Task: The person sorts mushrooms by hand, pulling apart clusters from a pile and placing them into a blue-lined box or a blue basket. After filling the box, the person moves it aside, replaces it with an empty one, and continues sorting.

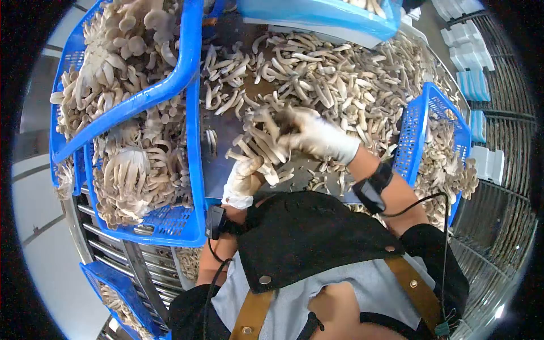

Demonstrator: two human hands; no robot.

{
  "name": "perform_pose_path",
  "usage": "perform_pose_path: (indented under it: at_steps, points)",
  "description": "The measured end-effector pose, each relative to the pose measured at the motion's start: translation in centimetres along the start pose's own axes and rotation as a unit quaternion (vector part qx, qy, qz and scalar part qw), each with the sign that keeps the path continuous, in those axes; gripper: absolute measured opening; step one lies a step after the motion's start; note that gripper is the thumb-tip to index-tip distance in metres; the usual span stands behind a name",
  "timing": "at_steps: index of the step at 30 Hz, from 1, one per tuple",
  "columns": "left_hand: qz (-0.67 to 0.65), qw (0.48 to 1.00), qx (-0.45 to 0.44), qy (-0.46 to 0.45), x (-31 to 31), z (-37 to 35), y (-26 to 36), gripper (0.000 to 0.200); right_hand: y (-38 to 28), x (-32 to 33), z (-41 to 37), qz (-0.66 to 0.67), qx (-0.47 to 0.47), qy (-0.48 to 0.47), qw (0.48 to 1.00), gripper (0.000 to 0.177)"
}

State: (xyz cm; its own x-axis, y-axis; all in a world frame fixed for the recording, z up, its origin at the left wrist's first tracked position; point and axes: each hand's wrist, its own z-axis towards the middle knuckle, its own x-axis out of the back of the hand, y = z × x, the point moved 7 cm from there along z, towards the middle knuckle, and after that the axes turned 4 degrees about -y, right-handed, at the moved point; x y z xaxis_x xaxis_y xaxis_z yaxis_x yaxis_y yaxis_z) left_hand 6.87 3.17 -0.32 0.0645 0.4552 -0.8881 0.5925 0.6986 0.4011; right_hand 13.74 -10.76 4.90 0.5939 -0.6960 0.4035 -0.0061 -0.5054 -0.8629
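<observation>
Both my hands wear white gloves and hold one cluster of pale long-stemmed mushrooms [258, 141] over a grey metal table [218, 170]. My left hand [242, 180] grips the cluster from below, at the stems. From above and the right, my right hand [317, 136] closes over the cluster's upper part. A heap of loose mushrooms [328, 79] covers the table just behind the hands.
A blue basket [192, 170] full of mushroom clusters stands at the left, with a second blue basket [181, 62] tilted on it. Another blue basket [416, 136] of mushrooms is at the right, a light-blue tub [317, 17] at the back. White trays [470, 51] are stacked far right.
</observation>
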Motion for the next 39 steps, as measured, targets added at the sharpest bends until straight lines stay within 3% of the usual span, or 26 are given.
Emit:
perform_pose_path:
  at_steps: [1, 3, 5, 6, 9, 11, 12, 14, 15, 16, 17, 20, 21, 22, 23, 25, 26, 27, 28, 30, 31, 32, 33, 35, 37, 39]
  points:
    - [-0.002, 1.0, 0.024, -0.013, 1.0, 0.1, -0.9, 0.063, -0.7, -1.6, -0.8, 0.037, 0.021, 0.002, 0.999, 0.044]
    - [0.058, 0.998, 0.038, 0.003, 7.7, 0.4, -3.6, 0.075, -1.1, -2.8, -2.3, -0.05, 0.066, 0.047, 0.996, 0.04]
    - [-0.009, 0.997, 0.081, 0.001, 4.2, -0.1, -3.9, 0.078, -0.5, -3.5, -3.3, -0.115, 0.058, 0.032, 0.991, 0.039]
    - [-0.007, 0.997, 0.075, 0.0, 3.1, -0.2, -4.0, 0.078, -0.8, -3.2, -3.8, -0.076, 0.003, -0.009, 0.997, 0.035]
    - [0.0, 0.998, 0.058, 0.027, 3.2, -0.4, -5.0, 0.077, 1.4, -1.0, -4.9, 0.084, -0.044, 0.048, 0.994, 0.032]
    - [0.108, 0.987, -0.023, -0.114, 3.2, 1.0, -5.1, 0.065, 1.0, 1.4, -4.5, 0.098, 0.043, 0.149, 0.983, 0.036]
    - [0.112, 0.984, 0.037, -0.131, 4.1, 0.9, -6.3, 0.058, 0.8, 1.2, -3.9, 0.11, 0.089, 0.116, 0.983, 0.037]
    - [0.124, 0.966, 0.159, -0.164, 5.2, -0.5, -8.0, 0.046, 0.5, -1.1, -3.1, -0.045, 0.227, 0.034, 0.972, 0.047]
    - [0.07, 0.975, 0.151, -0.147, 3.0, -0.9, -8.2, 0.047, 0.6, -2.3, -3.1, -0.107, 0.3, 0.003, 0.948, 0.052]
    - [0.016, 0.981, 0.141, -0.132, 0.6, -1.4, -8.3, 0.049, 1.6, -4.1, -2.4, -0.13, 0.26, -0.103, 0.951, 0.049]
    - [-0.028, 0.993, 0.115, 0.008, 0.9, -2.6, -8.7, 0.049, 2.7, -6.1, -2.1, -0.149, 0.215, -0.21, 0.942, 0.047]
    - [-0.034, 0.982, 0.166, -0.087, 2.7, -2.7, -10.1, 0.047, 0.0, -5.0, -5.2, 0.016, 0.06, -0.231, 0.971, 0.044]
    - [-0.036, 0.978, 0.177, -0.103, 2.5, -2.8, -10.4, 0.047, 0.4, -4.5, -5.1, 0.045, 0.101, -0.17, 0.979, 0.044]
    - [-0.02, 0.988, 0.148, 0.028, 1.7, -2.8, -10.0, 0.05, 1.0, -4.1, -5.1, 0.074, 0.14, -0.106, 0.982, 0.044]
    - [-0.006, 0.985, 0.16, -0.064, 0.0, -2.1, -9.8, 0.05, 1.6, -3.4, -5.2, 0.1, 0.18, -0.039, 0.978, 0.044]
    - [0.026, 0.949, 0.187, -0.252, -3.1, -1.0, -9.2, 0.051, 2.7, -1.7, -5.7, 0.18, 0.009, -0.01, 0.984, 0.045]
    - [0.027, 0.977, 0.209, -0.043, 1.3, -2.0, -9.0, 0.05, 1.9, -1.1, -6.2, 0.177, 0.085, 0.02, 0.98, 0.047]
    - [0.055, 0.977, 0.202, 0.046, 3.1, -2.4, -9.0, 0.049, 1.6, -1.0, -6.9, 0.134, 0.162, 0.038, 0.977, 0.05]
    - [0.066, 0.976, 0.199, 0.053, 2.9, -2.2, -9.1, 0.049, 1.5, -0.9, -7.7, 0.09, 0.237, 0.062, 0.965, 0.053]
    - [0.071, 0.978, 0.195, 0.033, 1.4, -1.7, -9.0, 0.049, 0.9, -2.4, -8.1, 0.001, 0.15, 0.034, 0.988, 0.048]
    - [0.075, 0.977, 0.196, 0.023, 0.5, -1.2, -8.8, 0.049, 0.0, -3.4, -7.6, 0.031, 0.083, -0.054, 0.995, 0.043]
    - [0.079, 0.978, 0.195, 0.015, -0.3, -0.5, -8.4, 0.049, 0.0, -4.0, -7.4, -0.022, 0.122, -0.053, 0.991, 0.044]
    - [0.083, 0.977, 0.194, 0.007, -1.2, 0.2, -7.6, 0.049, -0.1, -4.5, -7.3, -0.074, 0.16, -0.048, 0.983, 0.046]
    - [0.082, 0.977, 0.194, -0.008, -2.8, 1.1, -6.4, 0.049, 1.1, -4.7, -7.0, -0.08, 0.119, -0.034, 0.989, 0.042]
    - [0.049, 0.975, 0.214, -0.024, -4.3, 1.4, -6.4, 0.049, 1.3, -3.0, -8.5, -0.004, 0.113, 0.035, 0.993, 0.041]
    - [-0.045, 0.962, 0.264, -0.045, -6.0, 1.4, -7.8, 0.05, 2.5, -0.9, -10.8, 0.011, 0.039, 0.119, 0.992, 0.041]
